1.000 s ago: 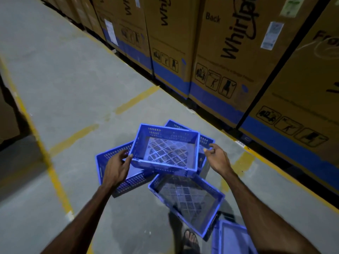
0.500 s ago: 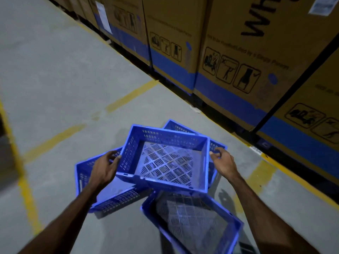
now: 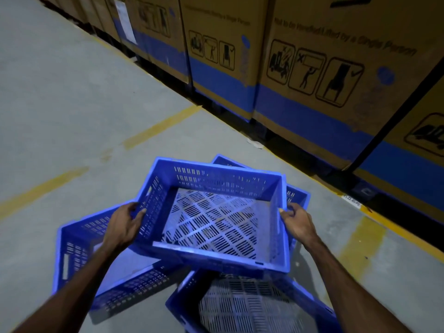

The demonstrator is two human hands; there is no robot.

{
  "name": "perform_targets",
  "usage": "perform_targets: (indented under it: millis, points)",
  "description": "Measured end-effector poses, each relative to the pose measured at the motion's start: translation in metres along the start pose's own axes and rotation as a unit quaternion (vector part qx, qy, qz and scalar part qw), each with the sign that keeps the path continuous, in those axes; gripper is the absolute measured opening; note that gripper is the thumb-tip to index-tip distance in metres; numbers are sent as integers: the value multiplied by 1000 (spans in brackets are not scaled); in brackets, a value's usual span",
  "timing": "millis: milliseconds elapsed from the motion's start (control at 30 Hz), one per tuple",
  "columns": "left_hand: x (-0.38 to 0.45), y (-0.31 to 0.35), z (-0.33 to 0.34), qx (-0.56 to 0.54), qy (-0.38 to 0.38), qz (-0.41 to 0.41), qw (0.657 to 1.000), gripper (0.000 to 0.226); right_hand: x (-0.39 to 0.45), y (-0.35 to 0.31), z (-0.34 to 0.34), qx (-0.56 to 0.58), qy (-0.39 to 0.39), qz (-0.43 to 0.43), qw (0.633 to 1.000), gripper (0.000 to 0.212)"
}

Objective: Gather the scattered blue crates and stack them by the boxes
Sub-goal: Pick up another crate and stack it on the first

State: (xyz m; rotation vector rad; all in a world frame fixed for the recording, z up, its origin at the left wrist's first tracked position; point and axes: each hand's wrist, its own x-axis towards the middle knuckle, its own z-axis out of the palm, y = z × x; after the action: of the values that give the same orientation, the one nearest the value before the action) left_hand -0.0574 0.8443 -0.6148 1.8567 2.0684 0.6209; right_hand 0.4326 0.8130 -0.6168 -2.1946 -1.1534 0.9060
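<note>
I hold a blue slotted crate [image 3: 216, 219] above the floor, its open top facing me. My left hand [image 3: 125, 223] grips its left wall and my right hand [image 3: 296, 222] grips its right rim. Under it on the floor lie other blue crates: one at the left [image 3: 79, 255], one at the bottom [image 3: 242, 306], and one behind [image 3: 296, 195] that shows only a corner and part of its rim. A row of tall brown cardboard boxes [image 3: 312, 75] with blue bands stands along the right.
Grey concrete floor [image 3: 72, 104] stretches to the left, crossed by yellow painted lines [image 3: 158, 127]. A dark gap runs along the foot of the boxes. A small white label [image 3: 351, 198] lies on the floor near the boxes.
The crate in my hands has come closer and fills more of the view. My view has tipped down and moved toward the boxes, so the floor crates now sit lower in the frame.
</note>
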Motion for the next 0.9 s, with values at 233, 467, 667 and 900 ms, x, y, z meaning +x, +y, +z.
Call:
perform_targets:
  millis: [233,467,667,900]
  points:
    - [12,-10,14,39,54,-18,998,52,5,14,21,68,14,-3,998,28]
    - [16,-23,10,-10,22,-74,997,40,2,12,24,102,27,-21,994,23]
    - [16,-27,9,-62,-13,-101,993,21,-1,11,26,64,48,-39,996,21]
    - [8,-21,2,-106,6,-111,988,20,-8,-6,20,71,89,-54,992,25]
